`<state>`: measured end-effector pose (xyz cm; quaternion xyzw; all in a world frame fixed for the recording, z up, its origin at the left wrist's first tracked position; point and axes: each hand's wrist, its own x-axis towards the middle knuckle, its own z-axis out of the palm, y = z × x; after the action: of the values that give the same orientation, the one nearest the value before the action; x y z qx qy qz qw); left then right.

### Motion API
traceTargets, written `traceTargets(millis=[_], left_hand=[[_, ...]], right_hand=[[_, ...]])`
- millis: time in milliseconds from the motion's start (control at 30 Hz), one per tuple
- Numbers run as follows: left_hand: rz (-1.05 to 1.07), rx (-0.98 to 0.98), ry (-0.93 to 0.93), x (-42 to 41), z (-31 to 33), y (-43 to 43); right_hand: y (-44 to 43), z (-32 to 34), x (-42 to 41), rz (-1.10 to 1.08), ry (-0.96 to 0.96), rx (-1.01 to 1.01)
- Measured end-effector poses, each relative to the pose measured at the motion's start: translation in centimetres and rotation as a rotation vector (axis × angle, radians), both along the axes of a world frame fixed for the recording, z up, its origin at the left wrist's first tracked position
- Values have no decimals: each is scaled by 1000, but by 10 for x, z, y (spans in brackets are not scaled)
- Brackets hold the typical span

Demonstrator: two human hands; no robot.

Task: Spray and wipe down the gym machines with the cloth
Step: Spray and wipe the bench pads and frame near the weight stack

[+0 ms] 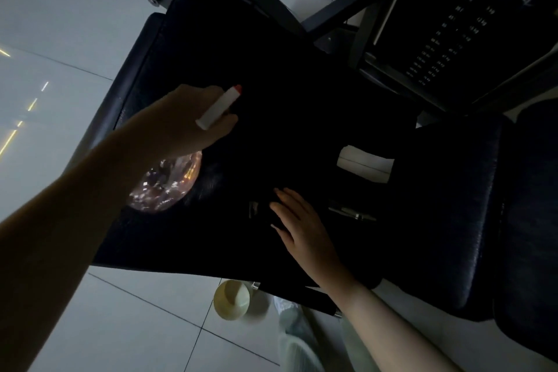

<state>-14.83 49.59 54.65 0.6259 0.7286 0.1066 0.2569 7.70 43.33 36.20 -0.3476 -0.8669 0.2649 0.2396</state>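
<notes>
The black machine pad (287, 84) lay tilted above the tiled floor (60, 24). Over its left edge, the left hand (187, 121) had its grip clamped on the spray bottle (169, 184). The right hand (302, 229) rested flat near the pad's lower edge, grip apart, fingers straight. The cloth could not be told in the dark.

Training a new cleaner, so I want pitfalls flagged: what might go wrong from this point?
It is very dark: with the right hand flat on the black pad, missed patches would likely go unseen. The spray bottle in the left hand has its nozzle aimed across the pad; overspray might reach the weight stack beyond.
</notes>
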Motion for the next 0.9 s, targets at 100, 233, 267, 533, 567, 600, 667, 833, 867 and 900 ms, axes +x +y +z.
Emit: traceTargets(millis=[100, 233, 267, 533, 567, 600, 667, 833, 867, 900], left_hand=[[-14, 69, 24, 1, -2, 0], [-6, 94, -2, 0, -6, -2], [11, 112, -22, -2, -6, -3], [46, 314, -37, -23, -12, -11], [34, 319, -36, -24, -12, -11], [36, 321, -41, -25, -13, -11], [44, 312, -55, -28, -13, -11], [120, 284, -58, -24, -13, -7], [127, 278, -55, -24, -15, -6], [127, 268, -54, -25, -15, -5]], right_hand=[[21, -2, -2, -86, 16, -42], [74, 2, -4, -315, -18, -121], [87, 6, -4, -385, -26, -177], [69, 14, -24, -483, 22, -300], [56, 14, -22, -398, 12, -251], [47, 13, -17, -302, -6, -196], [48, 10, -6, -108, -29, -95], [113, 25, -23, -200, -73, -183], [123, 30, -35, -295, -47, -241], [131, 35, -48, -390, -25, -283]])
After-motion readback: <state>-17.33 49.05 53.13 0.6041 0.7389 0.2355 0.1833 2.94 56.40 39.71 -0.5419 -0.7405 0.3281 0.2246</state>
